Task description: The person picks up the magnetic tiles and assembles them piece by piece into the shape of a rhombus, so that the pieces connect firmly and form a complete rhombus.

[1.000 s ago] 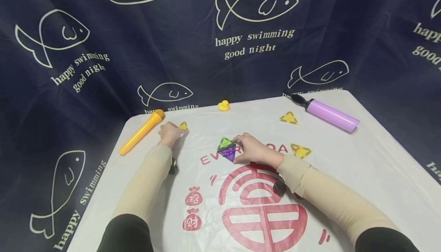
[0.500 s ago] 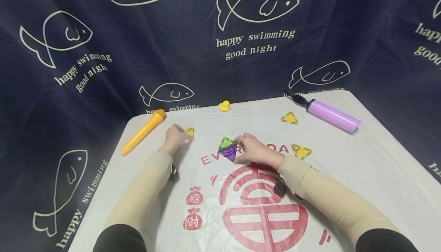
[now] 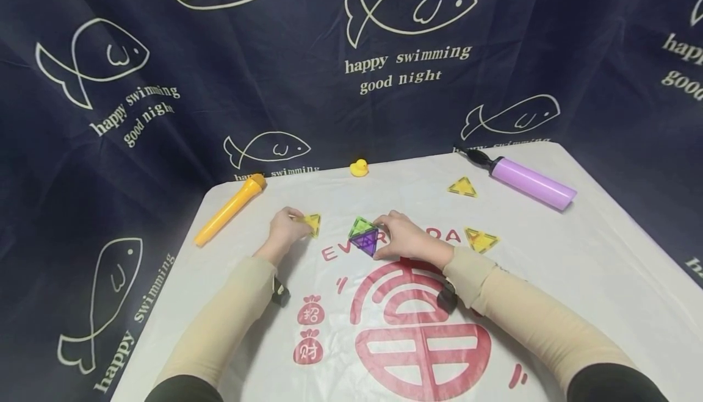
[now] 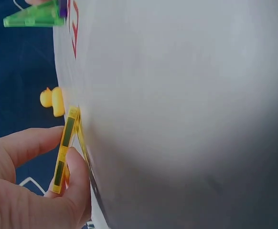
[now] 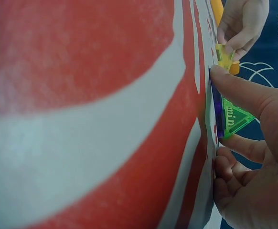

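Observation:
My left hand (image 3: 285,232) pinches a yellow triangular magnetic tile (image 3: 313,224) between thumb and fingers, just above the white tablecloth. The left wrist view has this yellow tile (image 4: 66,149) nearly edge-on, the thumb on its near face. To its right, my right hand (image 3: 407,238) holds a purple triangular magnetic tile (image 3: 365,243) lying on the cloth, with thumb and index finger at its corners. A green triangular magnetic tile (image 3: 360,227) stands up along the purple one's far edge; the right wrist view shows the green tile (image 5: 238,120) upright. A gap separates the yellow tile from this pair.
Two more yellow triangular tiles, a farther one (image 3: 462,187) and a nearer one (image 3: 481,240), lie on the right. An orange toy microphone (image 3: 229,210) lies at left, a yellow rubber duck (image 3: 359,168) at the back edge, a purple hand pump (image 3: 531,182) at back right. A dark curtain (image 3: 307,85) hangs behind.
My left hand has brought the yellow tile rightward and nearer, toward the green and purple tiles. My right hand and its tiles have stayed in place.

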The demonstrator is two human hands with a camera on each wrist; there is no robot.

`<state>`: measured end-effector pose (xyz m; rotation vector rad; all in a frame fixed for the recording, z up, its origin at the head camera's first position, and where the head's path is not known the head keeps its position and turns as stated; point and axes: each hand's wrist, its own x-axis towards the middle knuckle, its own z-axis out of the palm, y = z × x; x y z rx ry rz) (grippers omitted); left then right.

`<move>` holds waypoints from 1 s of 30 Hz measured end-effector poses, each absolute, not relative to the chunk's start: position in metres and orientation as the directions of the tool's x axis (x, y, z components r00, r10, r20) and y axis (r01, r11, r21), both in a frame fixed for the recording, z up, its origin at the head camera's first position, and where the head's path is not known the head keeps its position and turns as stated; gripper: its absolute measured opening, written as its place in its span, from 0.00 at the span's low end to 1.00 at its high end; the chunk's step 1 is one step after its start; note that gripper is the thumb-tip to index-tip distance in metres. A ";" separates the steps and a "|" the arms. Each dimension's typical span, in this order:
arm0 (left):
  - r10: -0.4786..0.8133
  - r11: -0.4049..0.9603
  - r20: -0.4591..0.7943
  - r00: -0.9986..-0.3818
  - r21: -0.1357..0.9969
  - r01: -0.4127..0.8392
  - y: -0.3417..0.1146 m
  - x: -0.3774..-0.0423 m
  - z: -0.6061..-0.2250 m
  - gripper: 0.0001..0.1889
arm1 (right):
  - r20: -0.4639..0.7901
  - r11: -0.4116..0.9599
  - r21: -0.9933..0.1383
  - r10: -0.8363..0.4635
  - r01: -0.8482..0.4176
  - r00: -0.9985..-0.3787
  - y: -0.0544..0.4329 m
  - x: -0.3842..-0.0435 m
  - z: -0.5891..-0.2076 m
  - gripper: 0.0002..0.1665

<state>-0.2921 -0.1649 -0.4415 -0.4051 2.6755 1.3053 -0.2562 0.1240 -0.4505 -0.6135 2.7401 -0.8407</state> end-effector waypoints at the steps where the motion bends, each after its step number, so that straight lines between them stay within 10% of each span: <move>1: -0.174 0.584 -0.241 -0.955 0.755 -0.297 -0.164 -0.290 -0.441 0.22 | -0.076 0.751 -0.574 -0.446 -0.326 -0.892 0.124 -0.256 -0.450 0.47; 30: -0.035 0.360 -0.252 -0.967 0.900 -0.248 -0.129 -0.249 -0.448 0.18 | -0.028 0.754 -0.579 -0.398 -0.309 -0.917 0.117 -0.255 -0.452 0.35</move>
